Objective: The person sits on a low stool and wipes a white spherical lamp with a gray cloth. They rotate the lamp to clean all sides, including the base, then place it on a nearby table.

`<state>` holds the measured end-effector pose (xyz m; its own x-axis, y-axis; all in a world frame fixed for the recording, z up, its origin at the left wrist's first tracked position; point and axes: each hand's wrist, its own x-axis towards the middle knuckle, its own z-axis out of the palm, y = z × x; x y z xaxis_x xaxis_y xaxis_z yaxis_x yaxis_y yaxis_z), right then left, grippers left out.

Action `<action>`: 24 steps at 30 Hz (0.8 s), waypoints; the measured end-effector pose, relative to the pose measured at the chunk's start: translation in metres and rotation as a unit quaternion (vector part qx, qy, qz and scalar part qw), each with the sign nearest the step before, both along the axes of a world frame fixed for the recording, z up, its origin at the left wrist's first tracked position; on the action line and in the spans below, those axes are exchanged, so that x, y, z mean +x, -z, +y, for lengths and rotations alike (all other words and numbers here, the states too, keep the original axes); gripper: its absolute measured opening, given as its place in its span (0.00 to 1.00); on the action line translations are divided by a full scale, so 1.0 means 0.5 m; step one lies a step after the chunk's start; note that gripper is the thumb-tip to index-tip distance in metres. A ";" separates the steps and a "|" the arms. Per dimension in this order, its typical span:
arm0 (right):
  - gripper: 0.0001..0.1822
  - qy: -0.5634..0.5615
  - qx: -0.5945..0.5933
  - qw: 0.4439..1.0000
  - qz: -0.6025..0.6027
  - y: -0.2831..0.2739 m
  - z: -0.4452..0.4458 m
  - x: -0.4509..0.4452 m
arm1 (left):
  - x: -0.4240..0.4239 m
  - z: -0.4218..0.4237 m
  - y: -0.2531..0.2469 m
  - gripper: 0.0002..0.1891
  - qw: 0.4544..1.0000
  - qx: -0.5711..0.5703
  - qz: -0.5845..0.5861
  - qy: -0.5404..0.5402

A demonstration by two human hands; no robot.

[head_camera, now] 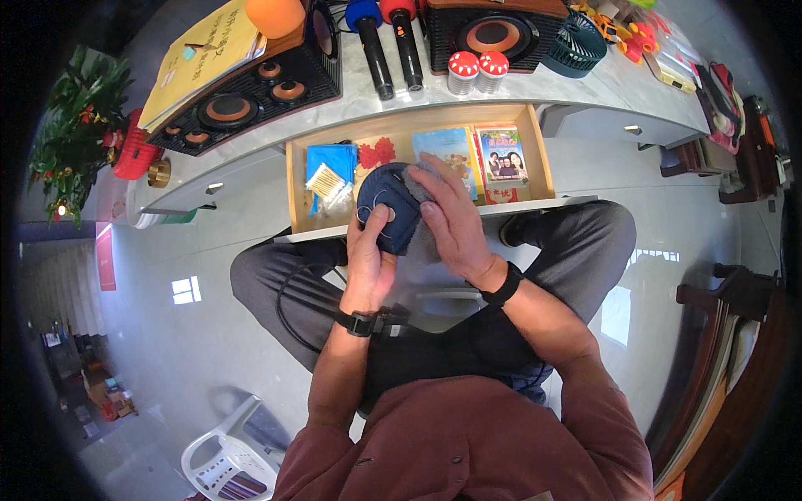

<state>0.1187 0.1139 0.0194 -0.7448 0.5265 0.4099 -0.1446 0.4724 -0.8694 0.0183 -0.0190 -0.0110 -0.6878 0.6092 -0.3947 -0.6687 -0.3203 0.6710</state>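
Observation:
My left hand (371,258) grips a dark blue, rounded object (396,222) with a ribbed side, its thumb lying on the face beside a pale round spot. A thin ring or cord loops near that thumb. In my right hand (456,228) is a grey cloth (421,243), pressed against the object's right side and partly covered by the fingers. Both hands are above the front edge of an open wooden drawer (544,150). Inside it lie a blue packet (326,156), a bag of cotton swabs (327,181), red cut-out decorations (376,152), a blue booklet (442,147) and a disc case (502,156).
On the marble-patterned tabletop (401,94) stand speakers (229,109), two microphones (410,56), two red-capped containers (463,72) and a green fan (575,47). A white plastic chair (232,460) is behind at left; wooden furniture (720,376) stands at right.

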 end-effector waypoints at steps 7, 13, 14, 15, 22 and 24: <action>0.18 -0.016 -0.085 0.996 -0.032 0.005 0.035 0.003 | 0.004 0.007 -0.053 0.32 0.989 -0.084 0.083 0.090; 0.13 0.037 -0.116 0.991 -0.055 0.024 0.036 0.012 | -0.004 0.006 -0.079 0.37 0.935 -0.192 0.212 0.211; 0.12 0.048 -0.118 0.989 -0.080 0.032 0.040 0.013 | -0.003 0.007 -0.086 0.38 0.918 -0.216 0.236 0.233; 0.12 0.057 -0.120 0.986 -0.104 0.037 0.044 0.011 | -0.002 0.006 -0.080 0.39 0.912 -0.214 0.262 0.231; 0.14 0.170 -0.187 0.966 -0.056 0.063 0.065 0.006 | 0.018 0.011 -0.074 0.48 0.976 -0.053 0.164 0.134; 0.14 0.216 -0.204 0.955 -0.004 0.087 0.065 -0.002 | 0.037 0.015 -0.048 0.48 0.987 -0.003 0.145 0.067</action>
